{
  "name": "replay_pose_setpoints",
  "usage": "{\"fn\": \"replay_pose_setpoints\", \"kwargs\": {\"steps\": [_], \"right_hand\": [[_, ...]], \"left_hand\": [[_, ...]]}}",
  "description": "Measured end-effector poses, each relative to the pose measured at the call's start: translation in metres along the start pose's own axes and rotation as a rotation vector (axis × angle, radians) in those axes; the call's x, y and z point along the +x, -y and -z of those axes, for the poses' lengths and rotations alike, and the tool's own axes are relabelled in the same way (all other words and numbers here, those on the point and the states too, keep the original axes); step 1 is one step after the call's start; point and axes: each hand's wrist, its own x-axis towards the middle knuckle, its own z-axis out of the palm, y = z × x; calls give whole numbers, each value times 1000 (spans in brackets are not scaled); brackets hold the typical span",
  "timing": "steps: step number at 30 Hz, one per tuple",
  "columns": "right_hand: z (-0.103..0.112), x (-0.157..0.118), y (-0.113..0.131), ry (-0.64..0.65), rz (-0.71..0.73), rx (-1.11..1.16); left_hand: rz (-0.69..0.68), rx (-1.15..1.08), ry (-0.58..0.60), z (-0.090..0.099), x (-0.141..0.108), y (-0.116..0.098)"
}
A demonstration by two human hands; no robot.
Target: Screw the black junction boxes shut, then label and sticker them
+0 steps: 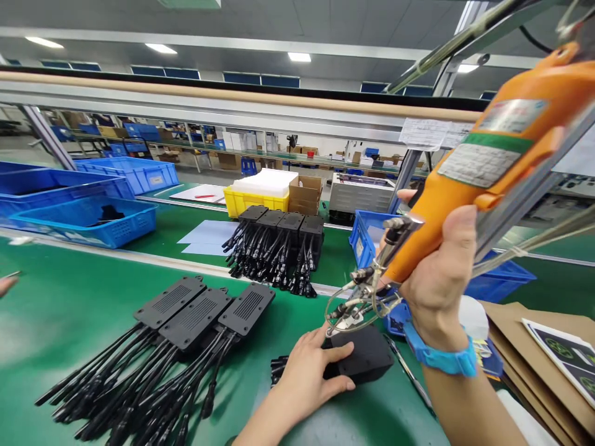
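Note:
My right hand [441, 272], with a blue band at its wrist, is wrapped around the body of an orange power screwdriver [483, 167]. The screwdriver leans down to the left, and its metal tip with thin clear tubes meets the near end of a black plastic box [367, 353]. Gripping that box on the green bench is my left hand [311, 368], its fingers over the top and thumb along the side. Black cable ends [279, 370] poke out left of my fingers. My palm hides part of the box.
Black cabled boxes [198, 316] lie at left; several more [283, 229] stand behind. Blue bins [88, 223], a yellow bin [258, 201] and cardboard sheets [543, 365] surround the bench [37, 272]. Another person's hand [6, 284] shows at the left edge.

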Motion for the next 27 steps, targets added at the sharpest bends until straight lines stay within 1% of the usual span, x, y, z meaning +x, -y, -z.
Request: {"fn": "replay_pose_setpoints", "kwargs": {"steps": [2,6,9,13,18,21,25,27], "right_hand": [[-3,-4,-13,11,-32,-2],[-1,-17,-41,70,-124,-15],[0,-25,-52,95,-161,-33],[-2,-30,-53,95,-171,-75],[-8,-34,-52,117,-182,-80],[-9,-38,-55,122,-178,-75],[-5,-46,-57,140,-165,-37],[0,-46,-52,138,-133,4]], "left_hand": [[6,-19,12,0,0,0],[20,-23,28,0,1,-2],[13,-19,17,0,1,-1],[-1,-35,22,1,2,-2],[34,-13,28,3,2,-6],[27,-32,26,3,2,-6],[14,-52,4,1,2,-4],[17,-45,6,0,1,-4]]}}
